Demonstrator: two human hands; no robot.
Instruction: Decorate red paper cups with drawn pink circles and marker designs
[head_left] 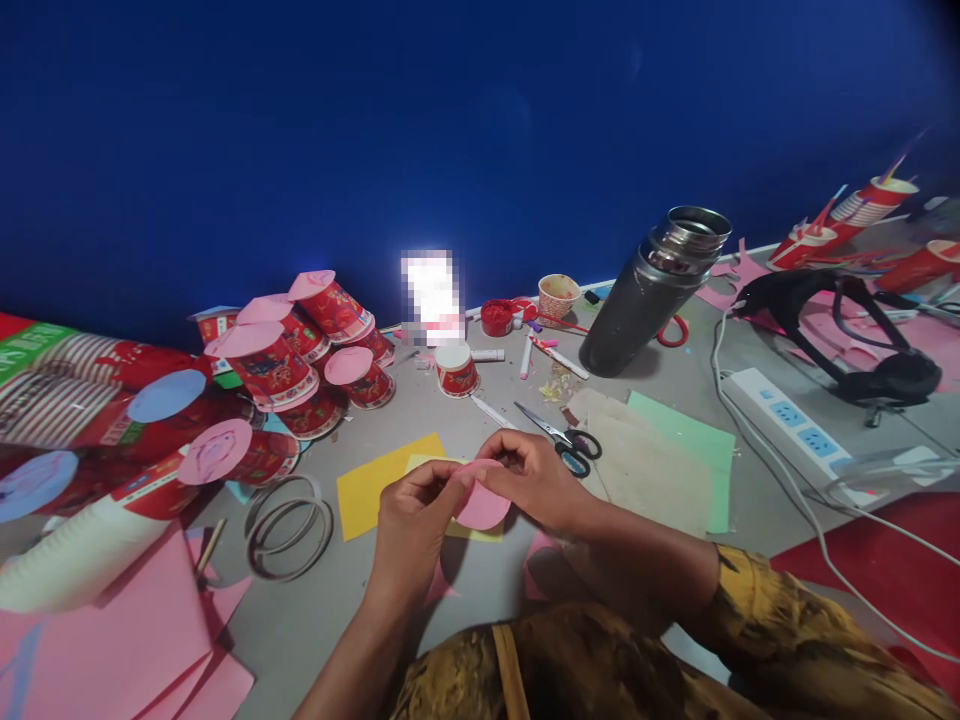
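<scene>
Pink paper disc (484,508) pinched at its far edge by both hands; free part hangs toward the wearer.
Left hand (420,512) has thumb and fingers closed on the disc's upper-left rim, right hand (541,482) the same at the upper right; thumbs near each other on the face toward the wearer. Disc sits between the hands, above the yellow sheets (367,497), so from both grips it lies inward and nearwards. Round outline, no long axis; looks tilted, exact angle can't be told. The red cup with a white top (457,378) stands beyond the hands, roughly in line with the disc, well apart. Scissors (564,440) lie just beside the right hand, the nearer one, blades pointing away and leftward.
</scene>
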